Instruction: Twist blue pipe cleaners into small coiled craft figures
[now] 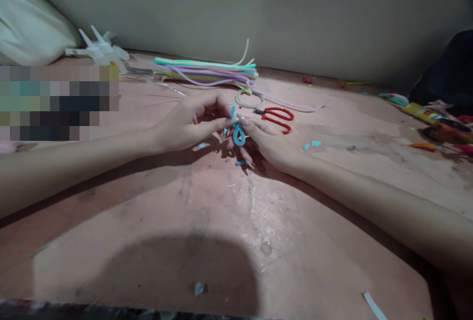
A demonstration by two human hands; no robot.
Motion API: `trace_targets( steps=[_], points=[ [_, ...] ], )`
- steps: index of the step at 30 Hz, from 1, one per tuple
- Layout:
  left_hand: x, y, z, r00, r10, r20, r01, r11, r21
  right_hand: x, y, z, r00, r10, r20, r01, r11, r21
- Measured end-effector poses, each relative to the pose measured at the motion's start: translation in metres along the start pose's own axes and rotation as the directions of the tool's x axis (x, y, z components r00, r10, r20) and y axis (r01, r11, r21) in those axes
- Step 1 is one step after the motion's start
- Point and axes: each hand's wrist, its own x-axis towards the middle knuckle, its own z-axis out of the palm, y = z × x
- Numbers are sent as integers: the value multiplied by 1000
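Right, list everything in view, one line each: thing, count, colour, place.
looped strip: one, blue, pinched between both hands at table centre
scissors: one, red handles, lying just right of the hands
tape ring: one, whitish, behind the hands
bundle of strips: count unclear, pastel green, purple, yellow, pink, far centre by the wall
blue scraps: several, scattered around the hands
white bag: one, far left corner
white pointed pieces: count unclear, next to the bag
craft clutter: mixed colours, far right edge
table: one, pinkish brown, worn
left hand: fingers on the loop's top
right hand: fingers on the loop
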Motion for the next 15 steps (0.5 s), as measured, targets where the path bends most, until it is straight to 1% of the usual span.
trace_targets(
  steps=[3, 7, 11, 13, 15],
  points=[
    [0, -7, -2, 998, 58, -27, -55, 993, 101, 2, -1, -2, 1000, 9, 1, -9, 999, 44],
    [2, -16, -4, 991, 114, -75, -95, 969, 226, 3, -3, -2, 999, -12, -47, 9, 998, -62],
    [2, -15, -2, 973, 190, -133, -135, 930, 341, 2, -4, -2, 997, -67, -46, 60, 988, -140],
    [0, -13, 0, 975, 188, -119, -132, 920, 370, 3, -4, -3, 995, -90, -41, 82, 983, -163],
    [-2, -12, 1, 977, 188, -98, -131, 899, 418, 3, -3, -6, 997, -73, -26, 67, 980, -185]
  ],
)
